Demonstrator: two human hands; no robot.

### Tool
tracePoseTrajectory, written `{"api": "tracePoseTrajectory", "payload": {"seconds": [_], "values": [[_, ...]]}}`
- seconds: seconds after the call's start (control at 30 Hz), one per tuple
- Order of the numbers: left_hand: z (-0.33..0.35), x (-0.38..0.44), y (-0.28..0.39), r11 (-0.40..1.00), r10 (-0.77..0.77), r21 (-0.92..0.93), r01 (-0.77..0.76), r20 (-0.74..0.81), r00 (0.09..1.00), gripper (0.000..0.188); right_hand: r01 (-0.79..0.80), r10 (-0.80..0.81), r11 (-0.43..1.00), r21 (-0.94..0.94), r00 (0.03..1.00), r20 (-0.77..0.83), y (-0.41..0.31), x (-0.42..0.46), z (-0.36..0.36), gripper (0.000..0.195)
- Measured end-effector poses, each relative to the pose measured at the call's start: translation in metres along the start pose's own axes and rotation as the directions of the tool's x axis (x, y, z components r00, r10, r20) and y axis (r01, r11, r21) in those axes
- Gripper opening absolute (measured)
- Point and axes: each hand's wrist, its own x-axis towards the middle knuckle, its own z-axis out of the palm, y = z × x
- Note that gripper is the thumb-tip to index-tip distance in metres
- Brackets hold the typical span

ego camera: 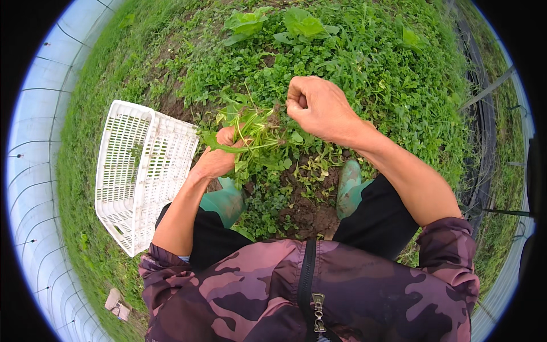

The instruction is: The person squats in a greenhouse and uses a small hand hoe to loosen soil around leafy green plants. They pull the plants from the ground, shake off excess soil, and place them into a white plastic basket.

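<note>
My left hand [218,156] is closed around a bunch of leafy green plants [256,132], held low in front of me. Pale stems and soil-covered roots point to the right, towards my other hand. To the right of the roots, my right hand [318,107] is raised over the greenery with its fingers curled in. Nothing shows between those fingers, though their inner side is partly hidden. Beside my left forearm a white plastic crate [164,149] with slotted walls stands tilted, with a bit of green visible through or inside it.
Low weeds [384,98] cover the ground around bare brown soil [314,213] between my green boots [348,188]. Lettuce-like heads [303,25] grow ahead. Dark sheeting [480,128] runs along the right, and a pale object [117,304] lies at lower left.
</note>
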Motion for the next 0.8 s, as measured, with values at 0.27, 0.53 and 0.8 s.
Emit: {"api": "tracePoseTrajectory", "payload": {"seconds": [0.27, 0.53, 0.8], "values": [[0.004, 0.003, 0.015, 0.967, -0.072, 0.243, 0.080, -0.041, 0.997, 0.026, 0.082, -0.112, 0.978, 0.191, 0.982, 0.150, -0.001, -0.006, -0.003, 0.024], [0.006, 0.005, 0.027, 0.953, -0.159, 0.260, 0.156, -0.010, 0.987, 0.027, 0.234, -0.253, 0.966, 0.109, 0.941, 0.224, -0.008, -0.008, 0.012, 0.018], [0.003, -0.001, 0.015, 0.941, -0.130, 0.301, 0.152, -0.094, 0.987, 0.029, 0.088, -0.103, 0.986, 0.140, 0.989, 0.103, 0.003, -0.005, -0.008, 0.015]]}}
